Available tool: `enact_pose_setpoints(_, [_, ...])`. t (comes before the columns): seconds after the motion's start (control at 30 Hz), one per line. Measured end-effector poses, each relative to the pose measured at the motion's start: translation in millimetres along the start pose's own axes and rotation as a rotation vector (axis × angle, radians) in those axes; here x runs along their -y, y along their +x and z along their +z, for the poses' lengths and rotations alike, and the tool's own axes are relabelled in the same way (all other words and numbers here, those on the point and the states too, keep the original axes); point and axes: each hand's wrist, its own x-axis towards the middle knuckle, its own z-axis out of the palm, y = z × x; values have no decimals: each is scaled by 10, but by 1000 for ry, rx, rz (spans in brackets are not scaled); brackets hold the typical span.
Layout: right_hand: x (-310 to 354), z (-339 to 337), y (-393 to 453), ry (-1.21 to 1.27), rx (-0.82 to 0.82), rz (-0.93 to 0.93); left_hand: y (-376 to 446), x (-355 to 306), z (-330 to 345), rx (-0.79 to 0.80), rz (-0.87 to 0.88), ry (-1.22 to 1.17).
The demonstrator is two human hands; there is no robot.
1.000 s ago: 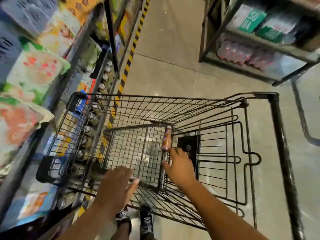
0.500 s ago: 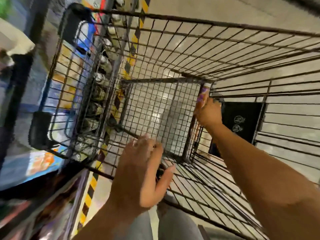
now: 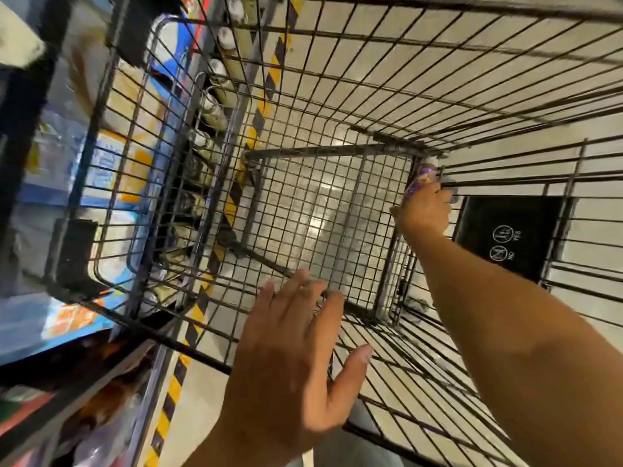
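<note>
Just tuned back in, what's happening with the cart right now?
A person's right hand grips a small purple-labelled bottle low inside the wire shopping cart, at a corner of its mesh floor. Whether the bottle touches down yet is unclear. The left hand hovers open above the cart's near side, holding nothing.

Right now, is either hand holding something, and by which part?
The right hand grips a small purple-labelled container by the end nearest the wrist, inside the cart. The left hand, fingers spread, holds nothing.
</note>
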Motion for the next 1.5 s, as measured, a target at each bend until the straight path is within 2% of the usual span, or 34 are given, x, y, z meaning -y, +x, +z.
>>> enact_pose_setpoints(0.1, [-40, -12, 27, 39, 18, 12, -16, -61, 43, -7, -6, -10])
enact_pose_setpoints(0.27, [-185, 1, 62, 343, 221, 104, -4, -142, 39, 14, -22, -30])
enact_pose_setpoints(0.37, [-394, 220, 201, 506, 266, 90, 10, -188, 12, 1, -45, -40])
enact_pose_setpoints(0.5, [-75, -612, -743, 695, 367, 53, 4, -257, -69, -29, -49, -53])
enact_pose_setpoints(0.63, [-49, -1280, -1352, 746, 280, -142, -44, -286, -262, -56, -45, -89])
enact_pose_setpoints(0.93, [-58, -2713, -2812, 880, 96, -626, -516, -649, -1421, -354, -108, -28])
enact_pose_setpoints(1.07, [-9, -3361, -3557, 959, 153, -820, -977, -917, -2151, -507, -145, 29])
enact_pose_setpoints(1.2, [38, -3895, -4189, 972, 142, -988, -1556, -1122, -2763, -703, -166, 31])
enact_pose_setpoints(1.37, [126, -4362, -4860, 1012, 184, -1149, -2300, -1310, -3371, -943, -178, 42])
enact_pose_setpoints(1.5, [284, -4602, -5462, 1068, 266, -1260, -2928, -1403, -3812, -1075, -168, 110])
